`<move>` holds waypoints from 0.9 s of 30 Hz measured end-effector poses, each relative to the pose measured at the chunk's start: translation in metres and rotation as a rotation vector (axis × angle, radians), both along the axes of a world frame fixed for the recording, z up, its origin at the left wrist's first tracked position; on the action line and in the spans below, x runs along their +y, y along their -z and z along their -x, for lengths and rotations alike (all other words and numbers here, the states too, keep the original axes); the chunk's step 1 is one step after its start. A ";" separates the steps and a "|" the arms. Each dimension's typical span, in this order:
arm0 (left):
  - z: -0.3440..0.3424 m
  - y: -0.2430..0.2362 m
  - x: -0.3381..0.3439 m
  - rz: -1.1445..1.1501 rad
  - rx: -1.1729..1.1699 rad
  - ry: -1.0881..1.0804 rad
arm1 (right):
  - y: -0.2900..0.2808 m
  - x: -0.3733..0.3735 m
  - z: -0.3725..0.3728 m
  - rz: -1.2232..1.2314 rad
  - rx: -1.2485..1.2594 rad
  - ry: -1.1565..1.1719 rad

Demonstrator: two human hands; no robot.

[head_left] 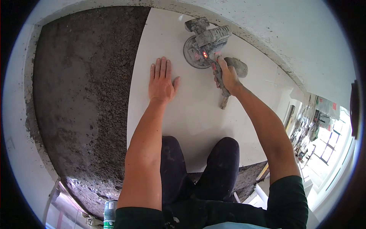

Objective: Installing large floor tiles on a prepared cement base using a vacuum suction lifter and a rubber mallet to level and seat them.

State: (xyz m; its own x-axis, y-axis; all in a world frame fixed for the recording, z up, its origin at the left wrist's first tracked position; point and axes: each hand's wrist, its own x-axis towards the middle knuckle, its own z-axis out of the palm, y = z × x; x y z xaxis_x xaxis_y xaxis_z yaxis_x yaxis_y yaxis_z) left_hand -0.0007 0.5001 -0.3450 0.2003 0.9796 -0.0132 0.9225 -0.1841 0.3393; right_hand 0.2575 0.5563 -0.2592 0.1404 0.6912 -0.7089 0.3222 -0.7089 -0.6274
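Note:
Under me lies a large pale tile (190, 110), and my knees rest on it. My left hand (161, 83) presses flat on its surface, palm down, with fingers stretched forward and the thumb apart. Ahead and to the right, my right hand (228, 76) is wrapped around the handle of a dusty grey tile vibrator (213, 38). The tool's round pad stands on the tile near the far wall, and a small red display glows on it. A mallet (238, 68) with a dark, dusty head lies right beside that hand; its wooden handle sticks out below the wrist.
Rough dark mortar (84, 84) covers the floor left of the tile's edge. A white wall (282, 34) curves along the far and right sides. Near my left elbow, low in view, stands a blue-green bucket (109, 213). Clutter and a bright window (329, 141) show at right.

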 end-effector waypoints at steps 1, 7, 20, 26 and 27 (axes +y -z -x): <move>-0.001 -0.001 0.000 0.016 0.012 0.000 | 0.001 0.000 -0.001 -0.001 -0.001 0.001; -0.002 -0.002 0.001 0.052 0.011 -0.004 | 0.002 0.000 -0.002 -0.002 -0.016 0.017; -0.009 -0.009 0.010 -0.019 0.011 0.046 | 0.023 -0.001 -0.020 -0.026 -0.027 0.045; -0.002 0.011 0.003 -0.070 0.053 0.070 | 0.014 0.008 -0.005 0.025 -0.211 -0.229; -0.005 0.009 0.003 -0.070 0.093 0.066 | 0.006 0.008 -0.006 0.016 -0.208 -0.261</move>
